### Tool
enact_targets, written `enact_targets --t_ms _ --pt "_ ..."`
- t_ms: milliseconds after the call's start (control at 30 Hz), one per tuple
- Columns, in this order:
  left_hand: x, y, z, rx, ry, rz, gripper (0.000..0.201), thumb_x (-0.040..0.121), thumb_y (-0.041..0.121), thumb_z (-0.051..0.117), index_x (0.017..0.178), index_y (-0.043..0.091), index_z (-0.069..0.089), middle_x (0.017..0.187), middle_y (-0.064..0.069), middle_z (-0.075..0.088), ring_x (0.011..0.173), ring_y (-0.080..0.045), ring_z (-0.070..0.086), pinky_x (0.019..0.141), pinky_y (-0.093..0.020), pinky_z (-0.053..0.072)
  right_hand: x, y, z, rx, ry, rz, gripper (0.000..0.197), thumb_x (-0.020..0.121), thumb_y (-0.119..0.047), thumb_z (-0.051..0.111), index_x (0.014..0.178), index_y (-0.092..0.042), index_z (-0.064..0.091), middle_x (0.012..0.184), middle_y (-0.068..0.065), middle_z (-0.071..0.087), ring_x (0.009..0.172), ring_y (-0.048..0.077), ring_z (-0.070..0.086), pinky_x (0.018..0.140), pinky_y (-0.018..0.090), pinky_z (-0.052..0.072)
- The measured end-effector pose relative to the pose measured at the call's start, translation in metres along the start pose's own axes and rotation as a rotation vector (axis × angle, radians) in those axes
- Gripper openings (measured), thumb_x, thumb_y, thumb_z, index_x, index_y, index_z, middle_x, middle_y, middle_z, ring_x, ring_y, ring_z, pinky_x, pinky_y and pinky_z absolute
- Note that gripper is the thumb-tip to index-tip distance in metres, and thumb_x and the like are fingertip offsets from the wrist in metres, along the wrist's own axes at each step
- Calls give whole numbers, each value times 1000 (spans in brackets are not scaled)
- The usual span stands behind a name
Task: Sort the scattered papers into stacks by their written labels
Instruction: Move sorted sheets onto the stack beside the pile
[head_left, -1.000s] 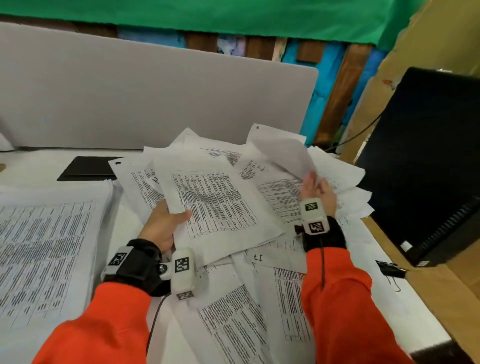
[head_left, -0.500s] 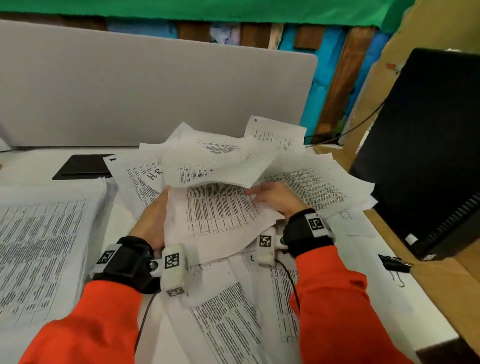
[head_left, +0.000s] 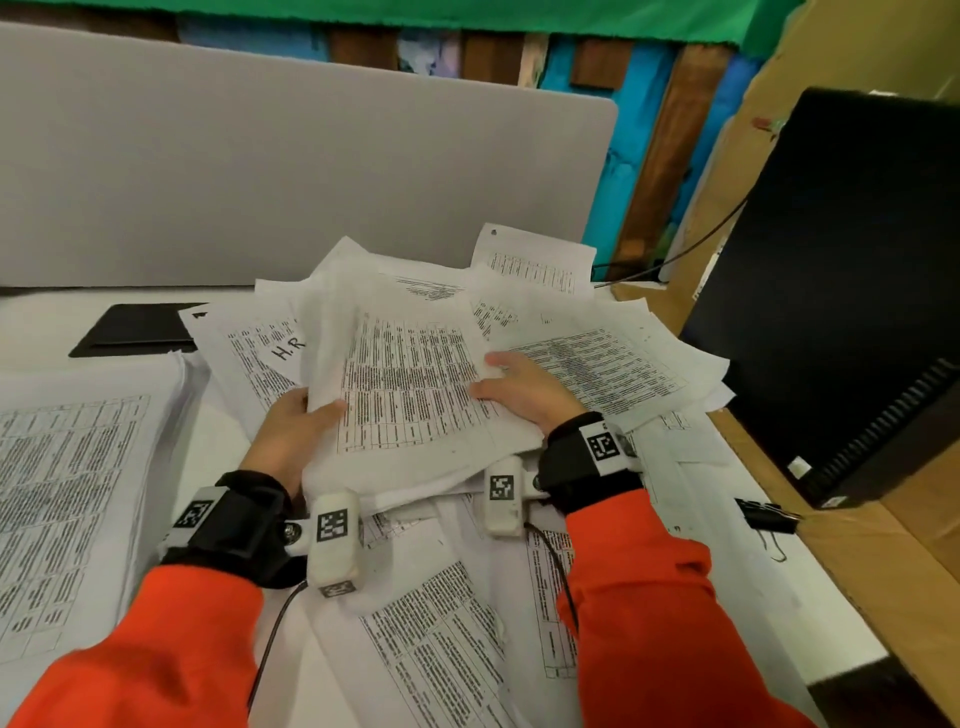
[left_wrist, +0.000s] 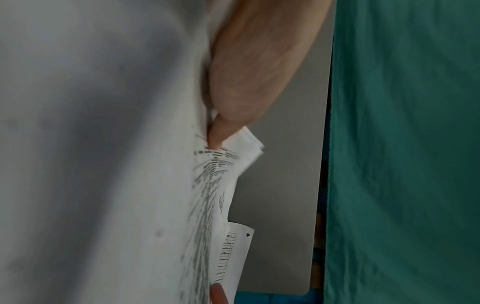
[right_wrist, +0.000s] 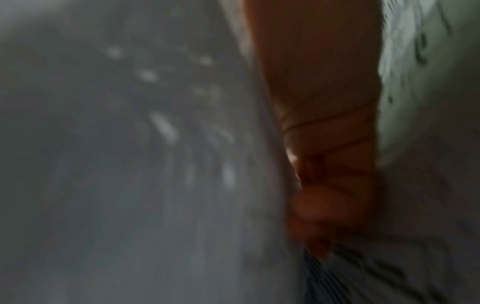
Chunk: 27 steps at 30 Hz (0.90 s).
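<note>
A loose heap of printed sheets (head_left: 597, 364) covers the middle of the white table. I hold a small bundle of sheets (head_left: 410, 384) above it. My left hand (head_left: 296, 431) grips the bundle's left edge, thumb on top and fingers underneath. My right hand (head_left: 519, 387) holds the right edge, thumb on the print. In the left wrist view the thumb (left_wrist: 221, 131) presses on the bundle (left_wrist: 207, 185). The right wrist view is blurred, showing only my hand (right_wrist: 324, 185) against paper. A sheet marked "H.R" (head_left: 260, 353) lies just left of the bundle.
A sorted stack of papers (head_left: 67, 478) lies at the left. More sheets (head_left: 441, 649) lie near me. A grey divider panel (head_left: 291, 176) stands behind, a black pad (head_left: 135, 330) before it. A black computer case (head_left: 841, 291) stands at the right, a binder clip (head_left: 766, 517) beside it.
My right hand came down from a lifted sheet at the heap's far side, laid that sheet on the bundle and took its right edge. The bundle now sits squarer between both hands.
</note>
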<state>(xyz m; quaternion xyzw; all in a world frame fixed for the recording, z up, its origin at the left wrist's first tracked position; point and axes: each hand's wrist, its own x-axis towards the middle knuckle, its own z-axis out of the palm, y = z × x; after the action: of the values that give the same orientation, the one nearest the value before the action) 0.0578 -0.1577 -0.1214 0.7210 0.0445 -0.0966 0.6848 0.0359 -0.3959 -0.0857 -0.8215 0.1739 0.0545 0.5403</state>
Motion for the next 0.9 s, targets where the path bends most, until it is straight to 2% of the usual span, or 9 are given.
enact_targets --t_ms 67,200,267,433,500,600,700,833,900 --pt "2 -3 -1 -26 7 12 21 98 10 50 115 3 58 106 -13 66 82 -21 65 64 -30 49 2 4 -15 211 101 36 71 86 -27 73 147 -18 37 143 3 48 125 29 53 103 41 46" --pt "4 -5 -2 -81 -31 20 43 90 15 64 128 8 47 114 -11 66 98 -27 66 78 -40 55 0 29 -73 336 898 189 89 83 -24 71 154 -17 19 156 13 25 140 34 34 113 44 36" --pt "5 -5 -3 -68 -130 3 56 84 8 68 134 12 42 120 -10 65 105 -28 65 89 -49 53 -3 49 -96 350 1046 308 98 79 -26 74 155 -17 12 157 15 18 140 35 31 114 44 34" --pt "6 -5 -4 -141 -137 41 52 89 -3 58 136 14 42 122 -9 64 111 -29 62 89 -46 52 7 64 -96 549 819 194 96 80 1 69 154 -8 8 141 8 45 126 27 50 106 38 44" --pt "6 -3 -3 -178 -138 41 52 89 2 60 136 13 43 122 -10 64 108 -28 64 79 -40 56 11 61 -94 411 769 161 86 77 -1 70 149 -6 25 126 4 50 118 22 52 103 35 45" --pt "1 -2 1 -161 -249 18 50 89 3 60 134 15 41 121 -8 64 107 -28 64 69 -33 59 15 64 -96 111 654 179 43 70 -9 71 112 -2 66 111 9 68 107 28 64 94 36 52" --pt "-4 -2 4 -214 -338 -8 55 91 -11 47 133 22 38 120 -6 62 102 -23 63 65 -31 60 16 70 -92 -23 439 148 20 81 -14 74 97 -4 69 98 7 69 97 25 64 89 34 51" --pt "-3 -1 1 -296 -312 32 57 91 -13 44 132 25 42 120 -4 63 101 -22 65 66 -33 60 15 64 -89 -33 692 -56 21 87 -14 62 104 -6 72 99 9 71 96 27 64 89 34 52" --pt "0 -2 0 -355 -255 50 56 90 -14 44 133 23 43 123 -7 62 107 -25 63 75 -40 59 14 63 -90 -24 668 -100 30 88 -15 62 117 -16 71 108 5 72 101 24 65 96 38 52"
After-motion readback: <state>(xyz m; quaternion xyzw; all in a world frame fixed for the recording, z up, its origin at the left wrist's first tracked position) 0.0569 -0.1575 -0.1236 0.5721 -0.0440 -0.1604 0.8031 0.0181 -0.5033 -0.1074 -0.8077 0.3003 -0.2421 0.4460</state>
